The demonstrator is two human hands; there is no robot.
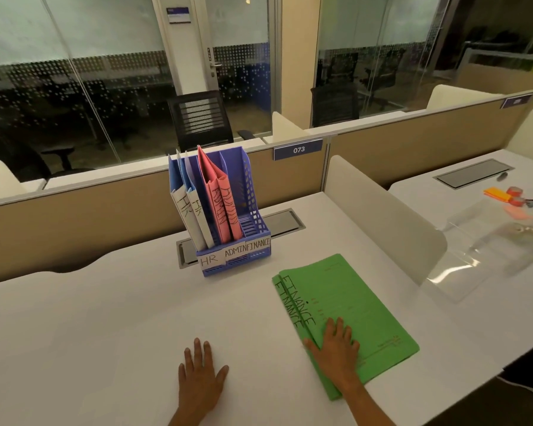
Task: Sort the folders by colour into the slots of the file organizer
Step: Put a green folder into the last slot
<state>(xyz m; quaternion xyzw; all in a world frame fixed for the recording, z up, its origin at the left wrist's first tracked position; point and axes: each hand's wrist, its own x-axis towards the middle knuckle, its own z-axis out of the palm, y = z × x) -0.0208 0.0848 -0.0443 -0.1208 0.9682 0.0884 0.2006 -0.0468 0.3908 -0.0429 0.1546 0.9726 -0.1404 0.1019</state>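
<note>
Green folders (pixel 351 312) await the organizer's (pixel 225 207) empty slot.
Right hand (pixel 336 342) lies flat on two, seemingly, near the surface's (pixel 105 318) right edge; left hand (pixel 201 368) spread, empty. Thin, floppy card: pinch the spine.

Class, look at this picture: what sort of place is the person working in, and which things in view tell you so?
Most likely an open-plan office. The white desk sits behind a partition bearing a number plate, glass-walled rooms with mesh chairs lie beyond, and a file organizer is labelled HR, ADMIN, FINANCE.
</note>
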